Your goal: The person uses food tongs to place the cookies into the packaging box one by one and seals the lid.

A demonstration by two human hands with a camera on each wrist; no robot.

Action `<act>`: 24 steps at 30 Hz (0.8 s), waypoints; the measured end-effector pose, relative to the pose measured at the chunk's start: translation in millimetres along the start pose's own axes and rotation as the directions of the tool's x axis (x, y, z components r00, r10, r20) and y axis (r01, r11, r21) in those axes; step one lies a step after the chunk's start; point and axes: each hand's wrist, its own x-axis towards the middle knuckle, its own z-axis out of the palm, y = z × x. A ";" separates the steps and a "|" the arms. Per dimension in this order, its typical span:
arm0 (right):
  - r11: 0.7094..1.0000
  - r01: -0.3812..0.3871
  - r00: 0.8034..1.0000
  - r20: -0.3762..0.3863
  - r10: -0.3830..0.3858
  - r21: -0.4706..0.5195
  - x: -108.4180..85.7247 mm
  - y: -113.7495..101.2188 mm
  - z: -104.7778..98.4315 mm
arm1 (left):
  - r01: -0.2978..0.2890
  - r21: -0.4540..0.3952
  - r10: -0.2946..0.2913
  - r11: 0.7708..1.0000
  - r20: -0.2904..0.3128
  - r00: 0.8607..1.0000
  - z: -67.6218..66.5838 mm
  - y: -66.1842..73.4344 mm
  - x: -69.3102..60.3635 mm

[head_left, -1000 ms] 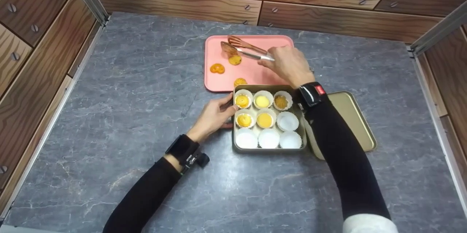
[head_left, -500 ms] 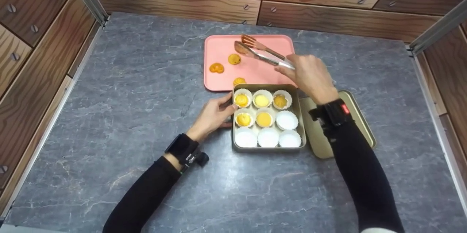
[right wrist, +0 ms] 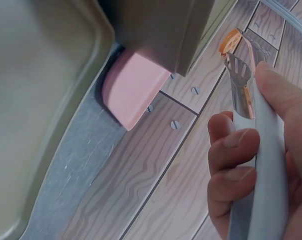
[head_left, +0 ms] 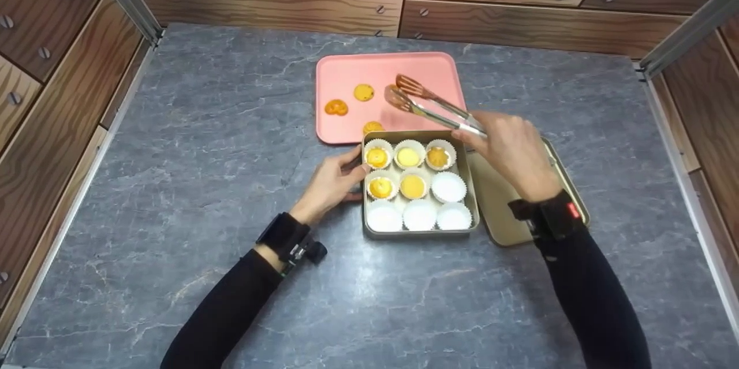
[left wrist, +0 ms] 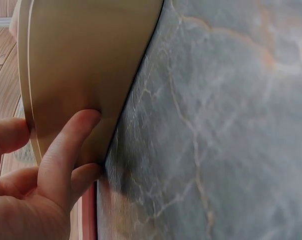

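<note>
In the head view the left hand (head_left: 332, 184) grips the left wall of a gold tin (head_left: 474, 196), thumb at its rim. The left wrist view shows fingertips of that hand (left wrist: 50, 175) pressed on the tin's outer wall (left wrist: 90, 50). The tin has several white paper cups; small yellow and brown pastries (head_left: 413, 186) sit in the back row and two middle-row cups. The right hand (head_left: 517, 152) holds metal tongs (head_left: 439, 118) above the pink tray's right part. In the right wrist view, an orange piece (right wrist: 230, 41) is between the tips of the tongs (right wrist: 243, 95).
On the pink tray (head_left: 427, 63) behind the tin lie an orange pastry (head_left: 336, 107), a round yellow one (head_left: 364, 92) and another (head_left: 373, 126) by the tin's back edge. A gold lid (head_left: 502, 213) lies at the tin's right. Wood-patterned panels border the grey surface at back and sides.
The right hand and tongs have moved right and toward the front, away from the pastries on the tray's left. The left hand stays on the tin.
</note>
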 end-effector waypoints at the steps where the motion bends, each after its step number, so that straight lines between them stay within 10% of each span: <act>1: 1.000 0.003 1.000 -0.007 -0.003 -0.001 -3.9 0.5 -0.9 | 0.003 -0.001 -0.003 1.000 0.001 1.000 0.0 0.2 -0.3; 24: 0.996 0.047 0.993 -0.106 -0.056 -0.081 -74.3 10.6 -27.1 | -0.009 0.001 0.009 1.000 -0.004 1.000 0.5 -2.1 0.2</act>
